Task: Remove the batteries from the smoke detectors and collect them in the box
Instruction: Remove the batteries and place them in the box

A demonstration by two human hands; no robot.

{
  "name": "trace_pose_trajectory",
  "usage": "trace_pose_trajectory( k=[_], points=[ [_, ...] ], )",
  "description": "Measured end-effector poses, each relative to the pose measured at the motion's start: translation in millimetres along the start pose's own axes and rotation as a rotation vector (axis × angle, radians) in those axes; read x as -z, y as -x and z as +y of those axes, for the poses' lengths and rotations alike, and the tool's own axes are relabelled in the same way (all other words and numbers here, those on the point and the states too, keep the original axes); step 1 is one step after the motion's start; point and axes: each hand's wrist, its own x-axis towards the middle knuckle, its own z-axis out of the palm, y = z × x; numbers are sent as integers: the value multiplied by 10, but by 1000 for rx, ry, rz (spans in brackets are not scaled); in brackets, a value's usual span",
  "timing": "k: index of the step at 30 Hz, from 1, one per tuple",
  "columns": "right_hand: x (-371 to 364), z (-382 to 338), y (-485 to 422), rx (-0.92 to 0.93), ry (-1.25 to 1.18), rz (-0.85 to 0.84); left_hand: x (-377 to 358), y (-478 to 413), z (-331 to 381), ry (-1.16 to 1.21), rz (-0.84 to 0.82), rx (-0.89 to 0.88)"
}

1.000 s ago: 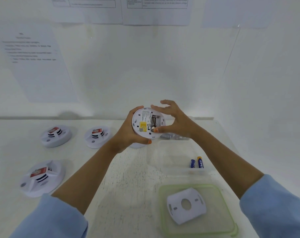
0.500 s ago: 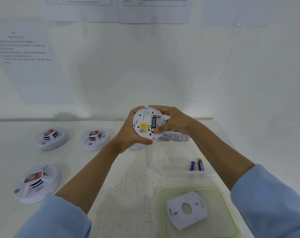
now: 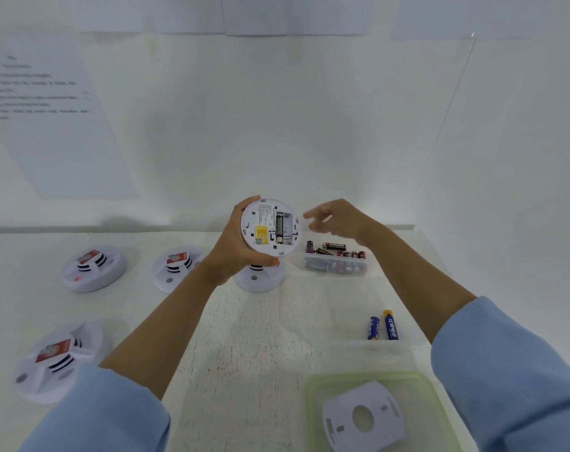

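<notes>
White walls hung with printed sheets [image 3: 53, 125] are seen behind a white counter [image 3: 244, 337]. A detector [image 3: 270, 227] is held up above the counter with its back turned to the camera. It is gripped by the left hand [image 3: 236, 246], whose fingers [image 3: 270, 261] are curled round the lower rim while the thumb is laid on the upper rim. One battery [image 3: 279, 228] is seated in the open compartment, its long axis nearly upright in the picture, and the slot just to its right appears empty. The right hand [image 3: 340, 220] is placed just right of the detector, apart from it, with its fingers [image 3: 313, 220] pointed toward the rim. They are blurred, so it cannot be told whether they are loose or pinched on something small. The battery thus lies to the left of the right fingers, across the empty slot. The right hand is judged the free one for prying it out, probably by a fingertip at one end. The box [image 3: 334, 261], already holding several batteries, is set on the counter just below the right hand. Two blue batteries [image 3: 374, 327] are laid side by side nearer the person, and a green lid [image 3: 313, 386] bearing a plate [image 3: 363, 417] is seen at the near right. Other detectors [image 3: 93, 267] are spread over the counter to the left.
</notes>
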Motion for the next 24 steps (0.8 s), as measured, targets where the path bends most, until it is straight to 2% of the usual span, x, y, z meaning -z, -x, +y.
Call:
trace_pose_trajectory(
  k=[2,7,24],
  points=[
    [-77,132,-105,-40,285,-9,-11,-6,-56,-7,3,10],
    [-251,311,-324,-100,621,-77,-47,-48,-155,-27,-1,34],
    [-343,265,-372,-77,649,-134,-65,-51,-227,-30,6,63]
  ],
)
